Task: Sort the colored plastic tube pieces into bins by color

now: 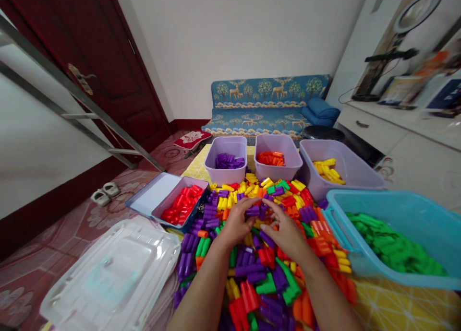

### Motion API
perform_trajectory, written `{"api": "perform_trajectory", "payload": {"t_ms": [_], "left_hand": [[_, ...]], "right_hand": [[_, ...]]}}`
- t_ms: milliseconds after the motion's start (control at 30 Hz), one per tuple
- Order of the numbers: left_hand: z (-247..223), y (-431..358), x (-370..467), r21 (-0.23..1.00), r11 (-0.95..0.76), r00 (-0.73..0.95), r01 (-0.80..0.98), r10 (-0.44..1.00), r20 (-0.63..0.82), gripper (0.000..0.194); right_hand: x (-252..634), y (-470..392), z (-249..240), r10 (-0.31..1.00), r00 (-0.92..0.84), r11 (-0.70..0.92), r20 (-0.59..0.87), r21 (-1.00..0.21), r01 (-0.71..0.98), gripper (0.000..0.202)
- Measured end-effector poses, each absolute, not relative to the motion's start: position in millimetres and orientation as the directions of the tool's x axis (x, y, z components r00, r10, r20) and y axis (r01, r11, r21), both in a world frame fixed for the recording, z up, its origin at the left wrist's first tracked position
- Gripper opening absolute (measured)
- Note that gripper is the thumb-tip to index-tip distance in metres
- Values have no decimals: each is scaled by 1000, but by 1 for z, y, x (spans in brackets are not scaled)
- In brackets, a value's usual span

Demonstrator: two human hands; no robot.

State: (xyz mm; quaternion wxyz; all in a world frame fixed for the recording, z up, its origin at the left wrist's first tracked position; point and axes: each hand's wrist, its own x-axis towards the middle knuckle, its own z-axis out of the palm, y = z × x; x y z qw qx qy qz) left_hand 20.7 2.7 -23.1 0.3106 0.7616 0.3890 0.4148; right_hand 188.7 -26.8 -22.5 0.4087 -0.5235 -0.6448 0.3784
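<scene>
While both bare forearms (205, 288), cut off by the lower edge, hide part of a heap of multicoloured plastic pieces (248, 269) on a yellow patterned cloth (406, 304), the left hand (237, 221) and right hand (284, 224) curve toward each other, fingertips near small purple plastic pieces (253, 210); whether either grips one, I cannot tell. Beside the heap, a light-blue plastic tub (414, 218) of green pieces (392, 244) is cropped by the right edge, and farther back three lilac plastic bins (225, 176) partly hide their contents. On the white cabinet (399, 151), any print on the blurred containers (396, 91) is unreadable.

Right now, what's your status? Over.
Left hand, right hand: by purple tubular plastic pieces, grip unclear. Multicoloured plastic pile beneath. Lilac plastic bins beyond, not blocking.
</scene>
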Motion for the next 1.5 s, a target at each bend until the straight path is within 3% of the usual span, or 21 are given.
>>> {"api": "perform_trajectory", "payload": {"t_ms": [167, 333, 567, 767, 967, 1267, 1500], "left_hand": [[-23, 2, 22, 952, -295, 262, 87, 928, 264, 46], [-28, 5, 23, 984, -93, 235, -153, 963, 128, 61], [-24, 6, 20, 981, -174, 96, 87, 982, 165, 35], [-27, 7, 21, 991, -135, 121, -21, 983, 136, 43], [-34, 9, 22, 985, -128, 128, -116, 982, 143, 49], [-24, 5, 23, 990, -11, 101, -143, 995, 26, 43], [-22, 4, 22, 995, -89, 87, -53, 992, 93, 33]], "right_hand": [[184, -29, -13, 990, -65, 135, 123, -957, 255, 46], [189, -30, -9, 993, 15, 112, 116, -981, 159, 32], [193, -28, -9, 992, -39, 129, 124, -970, 204, 28], [193, -28, -13, 993, -26, 117, 114, -977, 176, 28], [194, -26, -20, 996, 37, 73, 80, -984, 163, 51], [192, -27, -13, 978, 142, 127, 151, -978, 166, 40], [195, -27, -12, 982, 140, 108, 127, -985, 136, 39]]}}
